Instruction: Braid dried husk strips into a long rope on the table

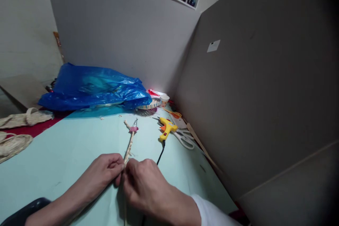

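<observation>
A pale, twisted braid [129, 145] of straw-like strands runs up the table from between my hands. Its far end is gripped by a pink binder clip [134, 129] with wire handles, and a short tail sticks out to the left there. My left hand [109, 167] pinches the braid's near end with thumb and fingertips. Right against it, my right hand [145, 183] is closed at the same spot, its fingertips partly hidden behind the knuckles. A thin strand hangs below my hands toward the bottom edge.
A yellow glue gun [167, 129] with a black cord lies right of the braid, beside grey-handled scissors [185, 139] and orange-handled scissors [174, 114]. Behind are a blue plastic bag [95, 86], a basket [152, 103] and a paper cup [164, 99]. Woven straw pieces [16, 144] lie left. Grey partitions border the table.
</observation>
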Demonstrator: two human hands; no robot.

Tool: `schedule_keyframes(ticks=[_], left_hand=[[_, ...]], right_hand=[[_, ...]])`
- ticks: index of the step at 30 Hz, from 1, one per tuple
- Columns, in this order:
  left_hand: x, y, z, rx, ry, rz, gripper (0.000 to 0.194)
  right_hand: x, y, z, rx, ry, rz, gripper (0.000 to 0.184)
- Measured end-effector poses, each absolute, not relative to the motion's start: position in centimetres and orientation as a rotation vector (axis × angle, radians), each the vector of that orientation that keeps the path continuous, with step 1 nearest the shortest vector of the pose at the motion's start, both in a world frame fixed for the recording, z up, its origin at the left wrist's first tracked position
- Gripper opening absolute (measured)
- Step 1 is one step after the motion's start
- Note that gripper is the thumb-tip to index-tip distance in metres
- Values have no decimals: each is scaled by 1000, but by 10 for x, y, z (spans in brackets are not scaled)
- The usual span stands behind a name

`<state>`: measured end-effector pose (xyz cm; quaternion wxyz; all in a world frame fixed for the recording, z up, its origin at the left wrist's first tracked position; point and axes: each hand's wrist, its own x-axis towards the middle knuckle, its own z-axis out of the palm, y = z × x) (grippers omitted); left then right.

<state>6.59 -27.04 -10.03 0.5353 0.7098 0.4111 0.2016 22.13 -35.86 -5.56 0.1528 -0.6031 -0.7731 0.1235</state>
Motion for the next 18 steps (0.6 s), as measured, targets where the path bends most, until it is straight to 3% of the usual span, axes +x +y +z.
schedule_keyframes(ticks=[5,9,12,15,18], left_hand=[[66,-274,-99,1474,1025,544,24],[65,-276,-91,1373,1018,423,25],[63,-276,-86,1324,973,407,26],[63,-276,-87,1365,971,463,29],[63,-274,-89,1396,991,495,34]], right_hand=[[205,-362,-78,-1575,-2559,-146,21],[204,-360,-88,-1165,-2651,-695,4],[203,-363,-87,-934,-2564,-961,15],[205,-366,-80,-936,-2595,-807,17],[218,-353,-67,-1254,-2511,-163,24]])
